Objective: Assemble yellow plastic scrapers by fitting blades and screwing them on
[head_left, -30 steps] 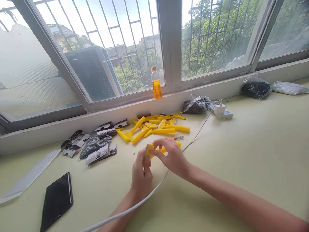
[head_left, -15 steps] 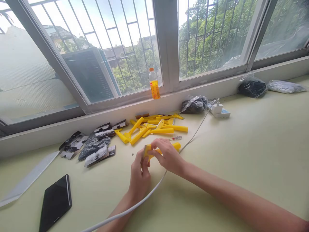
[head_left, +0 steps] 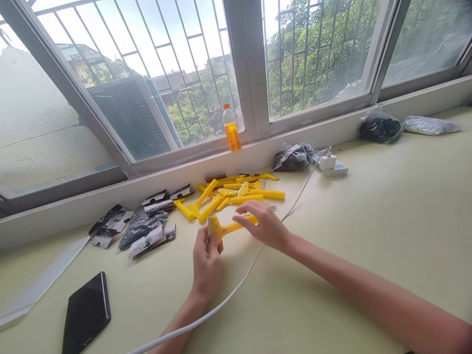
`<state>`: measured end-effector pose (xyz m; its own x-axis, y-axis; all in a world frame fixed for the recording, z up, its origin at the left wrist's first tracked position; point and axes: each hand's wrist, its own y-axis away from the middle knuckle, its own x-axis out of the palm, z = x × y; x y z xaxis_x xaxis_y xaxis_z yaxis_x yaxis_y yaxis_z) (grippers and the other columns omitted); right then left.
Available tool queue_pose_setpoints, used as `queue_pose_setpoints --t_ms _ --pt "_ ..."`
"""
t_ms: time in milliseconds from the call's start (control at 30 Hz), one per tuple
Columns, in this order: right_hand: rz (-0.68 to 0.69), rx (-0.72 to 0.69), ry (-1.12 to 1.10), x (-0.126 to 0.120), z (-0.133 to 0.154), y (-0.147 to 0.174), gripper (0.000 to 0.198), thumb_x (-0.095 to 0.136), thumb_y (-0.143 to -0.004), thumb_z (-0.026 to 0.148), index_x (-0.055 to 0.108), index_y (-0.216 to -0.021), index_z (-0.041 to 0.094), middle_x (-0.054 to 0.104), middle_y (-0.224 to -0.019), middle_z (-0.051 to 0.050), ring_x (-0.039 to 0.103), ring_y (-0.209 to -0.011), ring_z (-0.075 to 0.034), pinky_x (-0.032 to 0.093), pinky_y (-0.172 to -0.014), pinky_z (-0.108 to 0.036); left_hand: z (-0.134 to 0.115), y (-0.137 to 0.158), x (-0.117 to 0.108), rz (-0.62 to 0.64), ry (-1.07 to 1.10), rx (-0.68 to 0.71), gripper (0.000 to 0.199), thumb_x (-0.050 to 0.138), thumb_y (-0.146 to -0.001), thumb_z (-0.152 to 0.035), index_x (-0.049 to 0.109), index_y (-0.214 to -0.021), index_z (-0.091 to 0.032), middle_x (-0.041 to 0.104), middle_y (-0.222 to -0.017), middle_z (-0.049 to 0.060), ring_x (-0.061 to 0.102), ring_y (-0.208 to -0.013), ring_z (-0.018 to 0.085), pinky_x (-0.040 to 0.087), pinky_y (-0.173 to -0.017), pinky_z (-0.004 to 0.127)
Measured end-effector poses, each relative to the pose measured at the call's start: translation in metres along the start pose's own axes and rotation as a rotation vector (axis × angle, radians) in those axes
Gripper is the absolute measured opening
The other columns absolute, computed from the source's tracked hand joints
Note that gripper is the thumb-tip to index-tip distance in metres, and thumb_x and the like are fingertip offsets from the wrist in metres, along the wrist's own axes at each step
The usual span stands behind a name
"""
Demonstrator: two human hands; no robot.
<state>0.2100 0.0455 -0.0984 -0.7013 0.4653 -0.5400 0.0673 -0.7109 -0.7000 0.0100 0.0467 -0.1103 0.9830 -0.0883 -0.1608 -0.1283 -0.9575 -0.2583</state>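
My left hand pinches the head of a yellow scraper between thumb and fingers. The scraper's metal edge faces left, and its handle runs right, passing behind my right hand. The fingers of that hand are spread apart over the handle; whether they touch it I cannot tell. Just beyond them lies a small screwdriver, mostly hidden by the hand. Several more yellow scrapers lie in a loose pile behind both hands.
A white cable crosses the table in front of my hands, toward a white plug and power strip. Left are packaged items, a black phone and a clear strip. An orange drink bottle stands on the sill.
My right hand has let go of the scraper's head and moved right along the handle, its fingers spreading. The left hand still holds the scraper, now shifted slightly left and turned.
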Motion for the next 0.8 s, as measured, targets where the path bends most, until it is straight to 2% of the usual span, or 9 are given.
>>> queue_pose_setpoints --t_ms 67,100,167,267,400,533,633,700,800 --pt "0.056 0.090 0.296 -0.013 -0.023 -0.001 0.018 0.050 -0.104 0.030 0.065 -0.103 0.020 0.069 -0.106 -0.006 0.062 -0.101 -0.019 0.043 -0.093 -0.035 0.000 -0.006 -0.005 -0.029 0.040 -0.021 0.027 0.055 -0.092 -0.039 0.053 -0.111 -0.019 0.057 -0.087 0.002 0.047 -0.066 0.006 0.041 -0.058 0.016" --pt "0.072 0.136 0.355 -0.020 -0.034 0.000 0.017 0.050 -0.102 0.024 0.066 -0.101 0.018 0.069 -0.107 -0.008 0.061 -0.103 -0.022 0.042 -0.093 -0.037 0.001 -0.008 -0.007 -0.042 0.057 -0.029 0.028 0.056 -0.091 -0.038 0.052 -0.111 -0.019 0.059 -0.090 0.003 0.047 -0.065 0.005 0.041 -0.057 0.016" --pt "0.113 0.193 0.412 -0.029 -0.056 0.004 0.012 0.057 -0.096 0.018 0.068 -0.096 0.017 0.068 -0.107 -0.012 0.060 -0.105 -0.027 0.040 -0.091 -0.042 0.002 -0.012 -0.010 -0.067 0.094 -0.042 0.027 0.057 -0.090 -0.037 0.051 -0.110 -0.019 0.062 -0.097 0.005 0.047 -0.063 0.004 0.042 -0.056 0.016" --pt "0.169 0.252 0.460 -0.034 -0.078 0.010 0.011 0.062 -0.093 0.023 0.070 -0.089 0.017 0.068 -0.101 -0.014 0.059 -0.105 -0.032 0.039 -0.085 -0.043 0.004 -0.015 -0.010 -0.087 0.146 -0.044 0.025 0.056 -0.091 -0.036 0.050 -0.108 -0.019 0.065 -0.107 0.008 0.047 -0.061 0.003 0.042 -0.054 0.016" --pt "0.174 0.257 0.465 -0.036 -0.086 0.010 0.018 0.059 -0.095 0.024 0.066 -0.079 0.017 0.068 -0.096 -0.012 0.060 -0.098 -0.029 0.038 -0.083 -0.041 0.005 -0.015 -0.008 -0.088 0.160 -0.045 0.024 0.055 -0.091 -0.034 0.049 -0.108 -0.019 0.066 -0.110 0.009 0.046 -0.060 0.003 0.041 -0.052 0.015" --pt "0.077 0.236 0.413 -0.040 -0.067 0.004 0.020 0.050 -0.101 0.028 0.061 -0.088 0.017 0.068 -0.084 -0.007 0.058 -0.073 -0.019 0.041 -0.075 -0.034 0.006 -0.015 -0.007 -0.087 0.138 -0.064 0.024 0.054 -0.091 -0.034 0.050 -0.109 -0.018 0.066 -0.107 0.009 0.046 -0.058 0.003 0.040 -0.051 0.015" --pt "-0.157 0.073 0.172 -0.035 -0.033 0.004 0.017 0.051 -0.102 0.031 0.060 -0.097 0.018 0.066 -0.082 -0.006 0.055 -0.069 -0.017 0.044 -0.070 -0.030 0.009 -0.015 -0.007 -0.079 0.121 -0.080 0.025 0.054 -0.091 -0.035 0.050 -0.111 -0.020 0.066 -0.106 0.007 0.047 -0.059 0.003 0.041 -0.052 0.015" --pt "-0.143 -0.073 0.014 -0.026 -0.008 0.008 0.013 0.053 -0.102 0.028 0.061 -0.098 0.019 0.065 -0.082 -0.004 0.054 -0.068 -0.015 0.043 -0.068 -0.029 0.011 -0.015 -0.007 -0.086 0.104 -0.083 0.026 0.055 -0.091 -0.036 0.050 -0.111 -0.020 0.065 -0.101 0.005 0.047 -0.059 0.003 0.040 -0.051 0.015" --pt "-0.087 -0.247 -0.045 -0.011 0.022 0.015 0.007 0.054 -0.100 0.020 0.059 -0.096 0.019 0.062 -0.076 -0.002 0.049 -0.065 -0.014 0.041 -0.066 -0.029 0.013 -0.016 -0.008 -0.103 0.077 -0.093 0.028 0.056 -0.090 -0.040 0.052 -0.109 -0.019 0.062 -0.089 0.003 0.046 -0.057 0.004 0.037 -0.048 0.015"
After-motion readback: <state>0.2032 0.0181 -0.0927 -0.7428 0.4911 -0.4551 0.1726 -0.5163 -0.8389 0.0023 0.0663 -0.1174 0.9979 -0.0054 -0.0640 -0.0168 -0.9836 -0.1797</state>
